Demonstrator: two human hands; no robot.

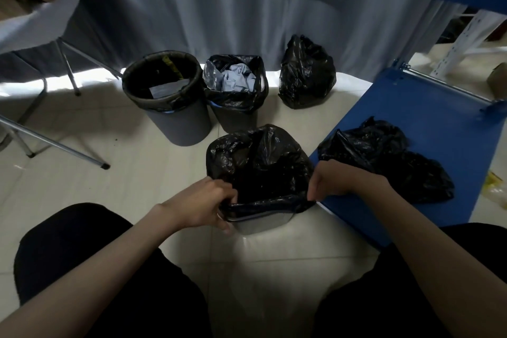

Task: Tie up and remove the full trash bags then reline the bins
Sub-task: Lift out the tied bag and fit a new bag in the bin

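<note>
Two hands on one liner, and the bin is right between my knees; my left hand grips the black plastic at the near-left of the rim, fingers curled round the fold, while my right hand pinches the bag edge at the right side; the hands sit apart, one at each end of the rim's near edge, about level with each other and equally close to it. The fresh black liner billows up out of the small bin, loose and puffed, not yet seated; its folded lip runs side to side between my hands, so I judge the coming move is a pull outward and down over the rim, both hands together. Just to the right lies a blue board on the floor, with a heap of spare black bags on its near half. Further off stand a round grey bin, lined, with little inside it; beside it a square bin, still full of crumpled paper and plastic; and right of that a tied black bag against the curtain.
</note>
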